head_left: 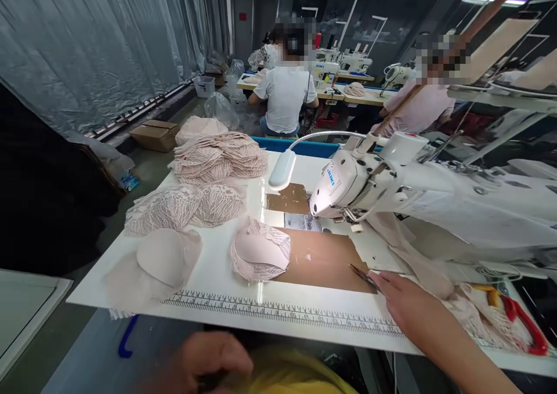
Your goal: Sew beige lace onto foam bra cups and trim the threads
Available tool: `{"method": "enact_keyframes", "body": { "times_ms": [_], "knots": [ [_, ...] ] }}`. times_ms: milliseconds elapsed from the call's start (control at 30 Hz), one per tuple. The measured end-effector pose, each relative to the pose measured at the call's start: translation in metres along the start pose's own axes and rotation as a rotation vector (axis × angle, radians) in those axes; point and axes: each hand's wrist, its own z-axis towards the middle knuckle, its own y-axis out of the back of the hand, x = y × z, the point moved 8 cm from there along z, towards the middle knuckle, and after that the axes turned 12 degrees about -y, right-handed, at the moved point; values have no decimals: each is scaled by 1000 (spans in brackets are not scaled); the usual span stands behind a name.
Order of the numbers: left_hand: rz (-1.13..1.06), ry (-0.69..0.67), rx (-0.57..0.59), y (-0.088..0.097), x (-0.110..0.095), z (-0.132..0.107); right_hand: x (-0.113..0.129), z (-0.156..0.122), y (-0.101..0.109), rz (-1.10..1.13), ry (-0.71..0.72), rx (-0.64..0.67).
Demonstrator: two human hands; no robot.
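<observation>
My right hand (pixel 402 298) is closed on thread snips (pixel 362 274), whose slim pointed tips rest over the brown board on the right of the table. Low in front of the table edge is my left hand (pixel 213 353), curled and blurred by motion; what its fingers hold, if anything, is hidden. A beige moulded bra cup with lace (pixel 260 250) lies on the table by the board's left end. Left of it sits another smooth cup on sheer fabric (pixel 161 257). Behind these are lace-covered cups (pixel 187 205) and a stack of lace pieces (pixel 220 157).
A white sewing machine (pixel 343 185) with a lamp (pixel 282 170) stands over the table (pixel 217 278). A printed ruler (pixel 282 311) follows the front edge. Red-handled scissors (pixel 528 327) and lace scraps lie at right. Two people sit at machines beyond; a cardboard box (pixel 154 134) is on the floor.
</observation>
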Motion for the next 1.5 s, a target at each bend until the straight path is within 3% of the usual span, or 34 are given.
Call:
{"method": "enact_keyframes", "body": {
  "times_ms": [133,233,300,467,533,667,800,867,933,1067,1200,1300,1400,1500],
  "knots": [
    [437,-175,-118,7,-28,70,25,10,-4,12,83,45],
    [690,-168,-127,4,-20,117,29,14,4,20,21,41],
    [770,-151,-107,5,-14,131,25,11,10,74,-39,52],
    [602,-255,162,2,-26,112,14,-4,20,322,-111,91],
    [553,-254,200,4,-34,101,16,-5,22,432,-126,127],
    [659,-172,-19,3,-38,99,49,6,23,589,-60,242],
    [790,-112,-258,-15,-30,104,99,26,30,687,92,242],
    [748,-150,-274,-24,-28,107,118,37,35,755,144,206],
    [638,-235,-208,-30,-30,108,133,44,40,811,206,193],
    [393,-286,-95,-23,-32,107,158,47,31,803,331,333],
    [142,-94,-164,-5,-11,114,152,49,9,777,177,473],
    [-38,-24,-133,-8,-2,123,140,50,4,799,42,498],
    [-64,-72,-83,-12,-5,129,132,47,10,859,-35,454],
    [110,-194,-37,-13,-16,128,131,34,10,925,-83,512]
  ]
}}
